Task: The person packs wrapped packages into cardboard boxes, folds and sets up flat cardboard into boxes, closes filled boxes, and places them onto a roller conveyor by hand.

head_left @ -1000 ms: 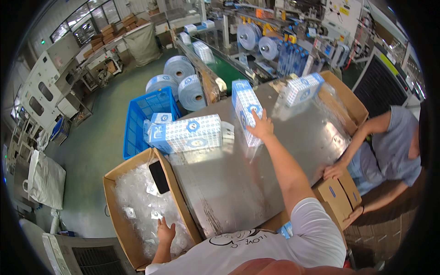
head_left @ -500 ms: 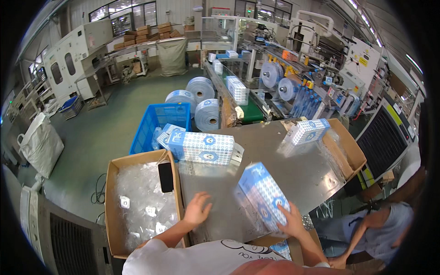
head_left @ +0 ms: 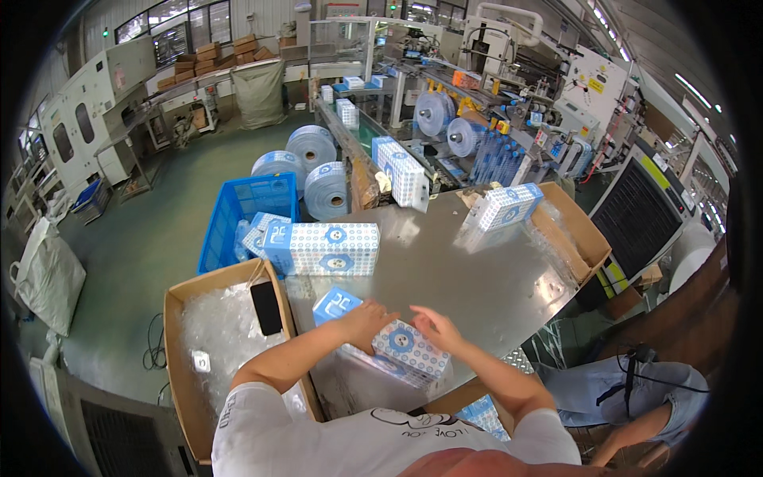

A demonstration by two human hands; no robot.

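Observation:
A box-shaped tissue pack point(head_left: 417, 350) in blue-and-white patterned film lies aslant on the metal table just in front of me. My left hand point(head_left: 369, 324) lies across its middle, thumb toward me and fingers over the pack. At the pack's far right edge is my right hand point(head_left: 437, 328), fingers bent and apart, closing on nothing that I can see. Beyond my left hand a second tissue pack point(head_left: 334, 249) rests on its side. Another pack point(head_left: 509, 207) sits at the table's far right, beside an open carton.
Left of the table stands a carton point(head_left: 173, 342) of clear plastic film with a black phone point(head_left: 266, 308) on it. Behind are a blue crate point(head_left: 214, 219), film rolls point(head_left: 326, 191) and a conveyor carrying a pack point(head_left: 400, 171). A seated person's legs point(head_left: 612, 381) are at right.
The tissue pack has come down and left onto the table and turned. My left hand has moved onto it; my right hand has released its near end. A conveyor pack has moved nearer the table.

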